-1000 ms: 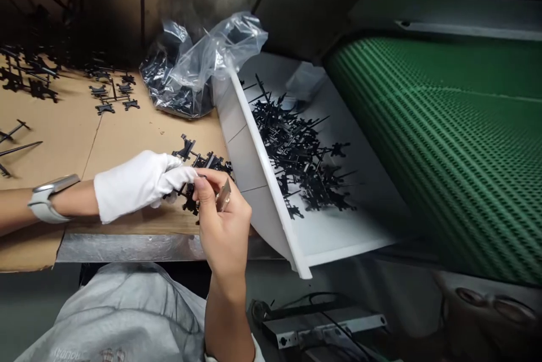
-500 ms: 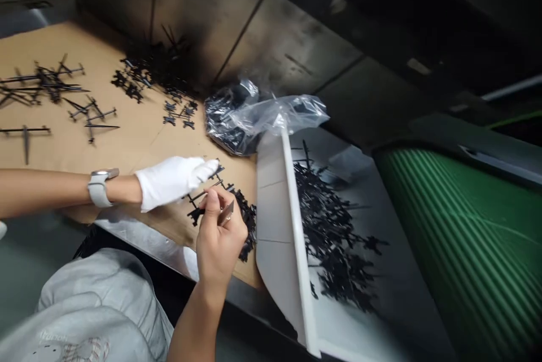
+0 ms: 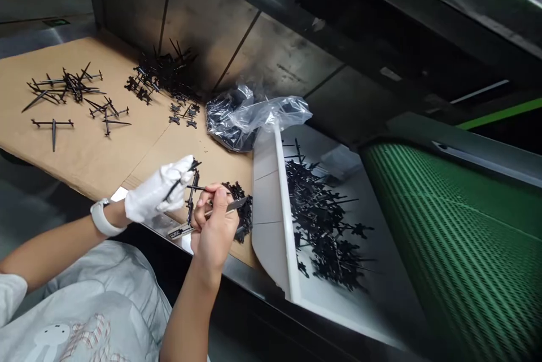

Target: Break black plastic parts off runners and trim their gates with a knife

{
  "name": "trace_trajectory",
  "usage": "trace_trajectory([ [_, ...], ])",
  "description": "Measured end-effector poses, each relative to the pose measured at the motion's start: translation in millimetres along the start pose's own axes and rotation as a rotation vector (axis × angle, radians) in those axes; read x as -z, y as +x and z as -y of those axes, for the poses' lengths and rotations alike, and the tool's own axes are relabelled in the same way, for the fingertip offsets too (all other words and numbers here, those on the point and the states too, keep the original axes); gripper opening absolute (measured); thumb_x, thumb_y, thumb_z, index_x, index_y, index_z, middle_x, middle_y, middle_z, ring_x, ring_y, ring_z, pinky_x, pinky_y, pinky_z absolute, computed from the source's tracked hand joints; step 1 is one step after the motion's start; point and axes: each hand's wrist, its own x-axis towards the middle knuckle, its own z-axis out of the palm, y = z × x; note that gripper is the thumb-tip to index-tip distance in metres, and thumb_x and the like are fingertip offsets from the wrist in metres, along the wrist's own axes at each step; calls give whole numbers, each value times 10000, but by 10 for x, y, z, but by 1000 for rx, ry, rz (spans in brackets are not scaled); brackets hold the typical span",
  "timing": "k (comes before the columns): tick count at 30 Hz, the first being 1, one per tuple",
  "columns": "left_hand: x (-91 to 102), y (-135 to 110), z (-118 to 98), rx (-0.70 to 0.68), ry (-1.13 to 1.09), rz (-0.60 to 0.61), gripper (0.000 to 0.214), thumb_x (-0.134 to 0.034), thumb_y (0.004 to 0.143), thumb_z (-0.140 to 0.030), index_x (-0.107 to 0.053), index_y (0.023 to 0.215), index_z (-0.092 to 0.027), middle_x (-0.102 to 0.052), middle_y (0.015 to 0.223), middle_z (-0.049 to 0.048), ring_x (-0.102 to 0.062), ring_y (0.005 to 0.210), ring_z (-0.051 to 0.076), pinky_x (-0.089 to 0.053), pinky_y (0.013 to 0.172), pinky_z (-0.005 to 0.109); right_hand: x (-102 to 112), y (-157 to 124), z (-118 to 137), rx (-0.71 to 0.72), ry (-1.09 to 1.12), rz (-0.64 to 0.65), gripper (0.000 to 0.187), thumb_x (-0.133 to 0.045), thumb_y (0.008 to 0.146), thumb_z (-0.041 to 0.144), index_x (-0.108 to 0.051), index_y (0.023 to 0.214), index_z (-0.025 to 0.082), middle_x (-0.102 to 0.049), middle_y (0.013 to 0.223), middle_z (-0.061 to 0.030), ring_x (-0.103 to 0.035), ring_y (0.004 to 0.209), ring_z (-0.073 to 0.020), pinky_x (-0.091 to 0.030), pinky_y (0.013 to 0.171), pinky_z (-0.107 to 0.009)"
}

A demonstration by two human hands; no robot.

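My left hand, in a white glove, is closed around a small black plastic part; most of that part is hidden by the fingers. Bare, my right hand grips a utility knife, whose blade sticks out past the thumb. Its thumb and forefinger also pinch the stem of a T-shaped black plastic sprue, which sits between both hands. Just beyond my right hand lies a heap of small black parts, against the white bin.
A white bin at the right holds tangled black pieces. Behind it sits a clear plastic bag of black parts. Bare sprues lie on brown cardboard at left; parts are piled along the metal wall. A green ribbed belt runs far right.
My left hand has drawn back left and curled around a black part. The sprue has turned upright between my hands, and my right hand has tilted, showing the knife's handle. The view has shifted.
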Motion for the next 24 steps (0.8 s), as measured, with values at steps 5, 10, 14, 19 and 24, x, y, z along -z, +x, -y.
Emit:
trace_trajectory([
  [5, 405, 189, 97, 58, 303, -66, 358, -172, 1024, -553, -285, 836, -269, -271, 648, -85, -165, 385, 81, -184, 411, 220, 281, -43, 82, -29, -19, -29, 554, -655, 963, 781, -614, 856, 239, -433, 633, 98, -179, 414, -41, -167, 377, -217],
  [10, 509, 466, 111, 59, 918, 51, 343, -509, 991, -453, -626, 805, -190, -689, 778, 101, -632, 688, 214, -496, 710, 308, 344, -66, 54, -108, -66, 17, 493, -727, 941, 697, -729, 960, 204, -518, 697, 65, -215, 441, -45, -187, 399, -230],
  [14, 383, 598, 12, 105, 1270, 107, 486, -469, 1001, -490, -786, 1031, -123, -797, 990, 259, -755, 1013, 416, -556, 953, 488, 316, -79, 28, -145, -134, 36, 451, -676, 971, 639, -739, 957, 193, -512, 702, 58, -234, 471, -63, -189, 424, -249],
  [19, 450, 596, -212, 145, 1419, 140, 626, -386, 1042, -600, -810, 1171, -156, -820, 1117, 229, -759, 1071, 380, -541, 999, 435, 348, -93, 48, -126, -261, 50, 371, -622, 988, 548, -732, 914, 202, -492, 714, 49, -302, 541, -101, -250, 491, -272],
  [24, 631, 601, -377, 206, 1369, 207, 445, -458, 1031, -440, -833, 989, -205, -825, 838, 86, -708, 743, 235, -474, 803, 318, 373, -90, 101, -93, -379, 90, 288, -548, 1029, 447, -687, 910, 225, -434, 653, 77, -329, 535, -122, -288, 540, -288],
])
